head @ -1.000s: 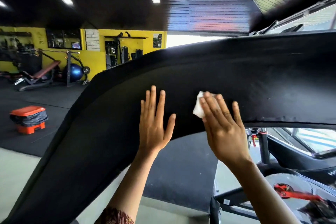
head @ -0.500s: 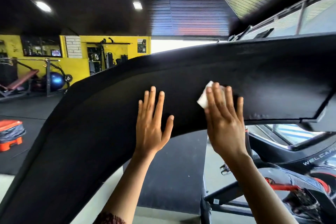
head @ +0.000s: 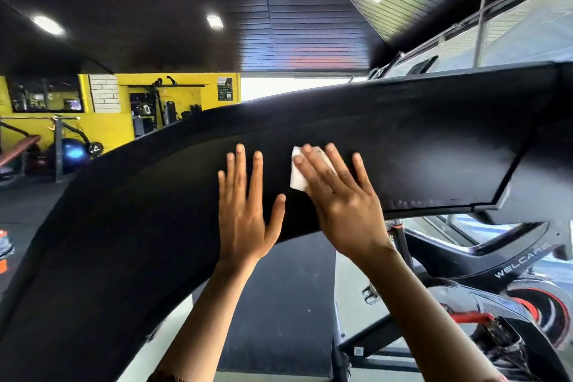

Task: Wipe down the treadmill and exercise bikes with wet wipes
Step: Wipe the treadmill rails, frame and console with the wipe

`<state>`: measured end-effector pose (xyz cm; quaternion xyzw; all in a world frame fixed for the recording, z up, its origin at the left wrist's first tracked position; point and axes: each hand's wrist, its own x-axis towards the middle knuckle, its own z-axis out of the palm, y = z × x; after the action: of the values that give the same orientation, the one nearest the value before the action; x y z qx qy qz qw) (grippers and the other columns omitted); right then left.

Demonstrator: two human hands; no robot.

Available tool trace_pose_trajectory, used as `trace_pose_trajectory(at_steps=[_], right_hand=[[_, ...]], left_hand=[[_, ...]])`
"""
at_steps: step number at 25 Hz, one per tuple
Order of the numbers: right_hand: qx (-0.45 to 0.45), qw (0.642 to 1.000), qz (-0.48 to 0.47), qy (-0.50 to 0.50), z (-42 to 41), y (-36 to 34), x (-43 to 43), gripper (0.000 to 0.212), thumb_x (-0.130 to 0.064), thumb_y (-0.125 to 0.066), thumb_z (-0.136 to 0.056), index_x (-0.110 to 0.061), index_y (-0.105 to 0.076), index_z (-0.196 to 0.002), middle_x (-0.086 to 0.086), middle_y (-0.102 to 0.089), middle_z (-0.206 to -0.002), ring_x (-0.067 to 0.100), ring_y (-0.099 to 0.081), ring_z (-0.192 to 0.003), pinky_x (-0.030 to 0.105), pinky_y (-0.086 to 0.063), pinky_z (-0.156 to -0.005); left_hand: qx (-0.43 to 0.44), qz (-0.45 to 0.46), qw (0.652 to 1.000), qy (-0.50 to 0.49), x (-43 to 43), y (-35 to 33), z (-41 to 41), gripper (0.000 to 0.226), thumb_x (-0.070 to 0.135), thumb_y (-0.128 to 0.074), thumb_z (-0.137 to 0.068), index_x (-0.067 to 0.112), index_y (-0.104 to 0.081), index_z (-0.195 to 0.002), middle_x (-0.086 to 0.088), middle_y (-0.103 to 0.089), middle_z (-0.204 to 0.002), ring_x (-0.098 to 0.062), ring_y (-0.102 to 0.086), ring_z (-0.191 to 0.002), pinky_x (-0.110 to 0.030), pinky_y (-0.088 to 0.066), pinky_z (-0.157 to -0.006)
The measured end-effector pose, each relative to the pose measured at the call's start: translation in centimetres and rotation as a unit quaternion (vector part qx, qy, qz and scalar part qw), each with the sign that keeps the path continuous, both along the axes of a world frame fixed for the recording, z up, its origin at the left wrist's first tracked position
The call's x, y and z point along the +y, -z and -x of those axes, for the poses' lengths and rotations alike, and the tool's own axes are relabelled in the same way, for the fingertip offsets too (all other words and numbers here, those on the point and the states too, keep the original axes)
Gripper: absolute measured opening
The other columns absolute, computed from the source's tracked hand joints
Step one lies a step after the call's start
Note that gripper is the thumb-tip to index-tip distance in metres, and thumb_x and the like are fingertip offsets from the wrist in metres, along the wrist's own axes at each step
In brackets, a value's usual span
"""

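A wide black treadmill panel (head: 418, 146) arcs across the view from lower left to upper right. My left hand (head: 245, 211) lies flat on it with straight, spread fingers. Just to its right, my right hand (head: 344, 205) presses a white wet wipe (head: 297, 178) against the panel with straight fingers; only the wipe's left edge shows past the fingers. Below the panel at the right stands a black exercise bike (head: 514, 267) with white lettering and a red-trimmed flywheel.
A yellow back wall (head: 102, 127) carries racks and gym gear, with a blue exercise ball (head: 73, 153) and a bench at the left. Dark rubber flooring (head: 279, 304) lies below. Windows (head: 511, 31) run along the upper right.
My right hand has slid the wipe leftward along the panel, closer to my left hand. The view has swung right, showing more of the panel's right end and the bike.
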<state>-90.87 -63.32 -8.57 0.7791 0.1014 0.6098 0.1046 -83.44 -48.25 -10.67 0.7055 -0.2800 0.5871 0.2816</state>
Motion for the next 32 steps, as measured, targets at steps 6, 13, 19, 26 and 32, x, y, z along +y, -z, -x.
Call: trace_pose_trajectory(at_steps=[6,13,19,26,32], right_hand=[[-0.055,0.956,-0.287,0.003,3.2,-0.5,-6.7,0.049,-0.023,-0.032,-0.103,-0.017,-0.026,-0.15,0.003,-0.017,-0.158,0.024,-0.003,-0.147,0.049,-0.008,-0.118],[-0.058,0.947,-0.317,0.011,5.1,3.4,-10.8,0.049,-0.026,-0.032,-0.102,-0.017,-0.028,-0.15,-0.001,-0.015,-0.158,0.02,0.002,-0.148,0.046,-0.004,-0.119],[-0.05,0.99,-0.131,0.005,4.5,-3.1,-10.6,0.048,-0.036,-0.036,-0.101,-0.015,-0.04,-0.144,0.003,-0.033,-0.153,0.018,-0.01,-0.146,0.035,-0.009,-0.117],[-0.104,0.938,-0.326,0.048,5.7,0.0,-12.7,0.05,-0.027,-0.024,-0.104,-0.008,-0.023,-0.15,0.008,-0.017,-0.158,0.021,-0.004,-0.147,0.036,-0.004,-0.12],[-0.113,0.943,-0.309,0.058,6.0,-2.9,-14.8,0.05,-0.025,-0.026,-0.103,-0.008,-0.023,-0.15,0.008,-0.019,-0.158,0.02,-0.007,-0.147,0.031,-0.003,-0.118]], left_hand=[[-0.041,-0.051,0.998,0.022,-3.7,-1.6,1.9,0.062,0.035,-0.044,-0.093,0.002,-0.033,-0.145,-0.019,-0.019,-0.154,-0.033,-0.016,-0.144,-0.036,-0.004,-0.119],[-0.068,-0.096,0.993,0.025,-8.8,-1.7,4.1,0.062,0.036,-0.044,-0.093,0.006,-0.035,-0.146,-0.02,-0.024,-0.154,-0.033,-0.019,-0.144,-0.038,-0.005,-0.118],[-0.062,-0.074,0.995,0.04,-11.9,-3.6,5.0,0.065,0.041,-0.042,-0.093,0.007,-0.031,-0.147,-0.022,-0.019,-0.155,-0.034,-0.014,-0.145,-0.039,0.001,-0.118],[-0.092,-0.087,0.991,0.043,-14.3,-4.6,5.8,0.066,0.039,-0.043,-0.092,0.003,-0.033,-0.146,-0.024,-0.021,-0.154,-0.035,-0.017,-0.143,-0.04,0.0,-0.118],[-0.117,-0.125,0.985,0.035,-15.5,-4.1,6.2,0.065,0.038,-0.042,-0.092,0.007,-0.033,-0.148,-0.018,-0.018,-0.155,-0.032,-0.017,-0.144,-0.038,-0.001,-0.118]])
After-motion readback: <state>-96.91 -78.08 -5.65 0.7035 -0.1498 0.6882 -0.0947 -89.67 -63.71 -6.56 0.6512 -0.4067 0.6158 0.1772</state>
